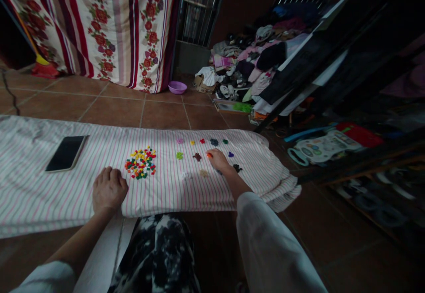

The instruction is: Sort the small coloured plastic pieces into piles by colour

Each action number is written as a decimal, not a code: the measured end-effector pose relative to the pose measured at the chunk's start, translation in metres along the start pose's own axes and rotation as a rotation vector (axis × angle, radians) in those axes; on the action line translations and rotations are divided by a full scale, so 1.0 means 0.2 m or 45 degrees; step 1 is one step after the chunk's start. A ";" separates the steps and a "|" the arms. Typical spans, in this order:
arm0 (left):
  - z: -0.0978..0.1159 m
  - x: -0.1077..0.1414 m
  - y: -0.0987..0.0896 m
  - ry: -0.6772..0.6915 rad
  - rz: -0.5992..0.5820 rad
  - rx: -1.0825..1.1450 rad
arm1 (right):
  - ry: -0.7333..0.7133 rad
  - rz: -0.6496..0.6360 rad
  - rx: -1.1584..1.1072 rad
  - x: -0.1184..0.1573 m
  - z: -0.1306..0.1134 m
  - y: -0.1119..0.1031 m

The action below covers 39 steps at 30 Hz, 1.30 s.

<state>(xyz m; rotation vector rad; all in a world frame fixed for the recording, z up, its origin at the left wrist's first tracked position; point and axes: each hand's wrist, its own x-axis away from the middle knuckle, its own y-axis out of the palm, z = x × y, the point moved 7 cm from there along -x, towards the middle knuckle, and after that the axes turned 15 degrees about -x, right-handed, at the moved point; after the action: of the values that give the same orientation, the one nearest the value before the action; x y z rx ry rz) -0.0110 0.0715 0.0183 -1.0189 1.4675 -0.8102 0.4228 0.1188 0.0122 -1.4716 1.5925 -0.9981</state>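
My left hand (109,189) rests on the striped cloth (166,195), its fingers curled under, beside a round heap of small multicoloured pieces (141,162). My right hand (217,159) is over the small colour-sorted piles, its fingers pinched at a small orange piece (209,155). Left of it lie a brown pile (197,156) and a lime green pile (179,156). Pink (179,141), yellow (192,142), red (202,140), grey (214,142) and dark green (225,141) piles form the far row. Nearer are white (186,175) and beige (203,173) piles; black (237,168) and purple (231,154) lie right.
A phone (66,153) lies at the left of the cloth. Beyond, on the tiled floor, are a purple basin (178,87), a red broom head (45,70) and a heap of clothes (252,58). A floral curtain (122,27) hangs behind.
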 end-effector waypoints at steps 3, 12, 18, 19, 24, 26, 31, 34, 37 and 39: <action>0.00 0.00 0.01 0.001 0.008 0.023 | 0.007 -0.005 -0.001 0.00 -0.01 0.00; -0.01 0.01 0.05 -0.033 0.044 0.133 | -0.018 0.025 0.059 0.02 -0.04 -0.05; -0.02 0.01 0.05 -0.086 -0.020 0.138 | -0.097 0.230 0.041 -0.01 -0.23 -0.12; -0.01 0.01 0.05 -0.088 -0.031 0.136 | -0.148 0.237 -0.010 -0.02 -0.31 -0.10; -0.02 0.01 0.04 -0.091 -0.019 0.150 | -0.478 0.044 -0.297 -0.01 -0.77 0.12; -0.02 0.01 0.04 -0.093 -0.014 0.164 | -0.562 -0.078 -0.360 0.01 -0.94 0.23; -0.02 0.01 0.04 -0.100 -0.036 0.182 | -0.708 -0.227 -0.336 0.06 -1.27 0.44; -0.02 0.01 0.04 -0.107 -0.037 0.167 | -0.790 -0.264 -0.298 0.07 -1.41 0.52; -0.01 0.01 0.04 -0.102 -0.054 0.153 | -0.810 -0.290 -0.258 0.07 -1.51 0.57; -0.01 0.01 0.04 -0.095 -0.061 0.148 | -0.799 -0.302 -0.215 0.06 -1.54 0.59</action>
<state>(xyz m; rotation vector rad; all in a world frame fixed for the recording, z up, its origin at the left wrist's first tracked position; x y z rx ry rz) -0.0148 0.0734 0.0102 -0.9892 1.3220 -0.8722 0.0939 0.1306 0.0374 -1.8873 1.0800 -0.4486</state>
